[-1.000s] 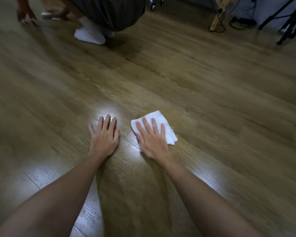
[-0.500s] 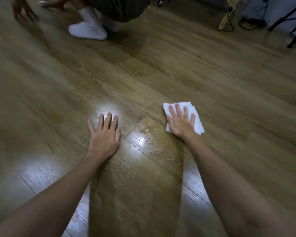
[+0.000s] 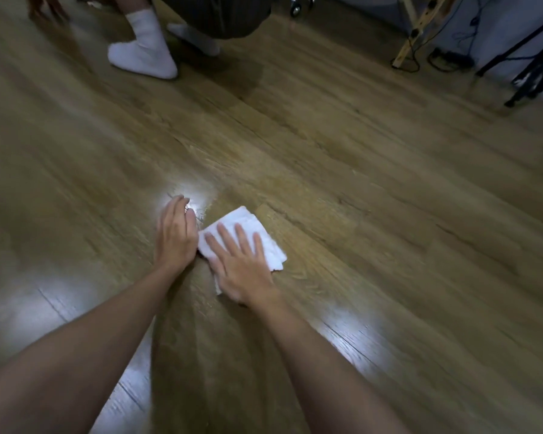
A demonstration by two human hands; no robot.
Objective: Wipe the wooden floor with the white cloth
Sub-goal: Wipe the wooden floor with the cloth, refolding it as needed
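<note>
Right now my right hand (image 3: 243,266) lies palm-down on the folded white cloth (image 3: 265,238), its fingers straight and slightly spread across the fabric, pressing it flat against the wooden floor (image 3: 373,189). The cloth sits just beside my left hand (image 3: 176,238), its near-left corner touching or almost touching that hand's edge. The left hand is braced on the bare planks with its fingers straight and held close together, tips reaching into the bright glare patch (image 3: 190,195) just beyond the cloth.

I judge the wiping stroke itself to be the step in hand: the cloth is loaded under the palm, and the planks beyond and to the right of the cloth are open for wiping. How much of the floor is already done I cannot tell from the sheen alone.

The next move, as I see it, calls for steady downward pressure while sliding the cloth away from the left hand, keeping the folds from bunching. Well beyond the cloth, another person's white sock (image 3: 141,53) stands on the floor, and a dark tripod (image 3: 533,70) stands far off to the right of the cloth.
</note>
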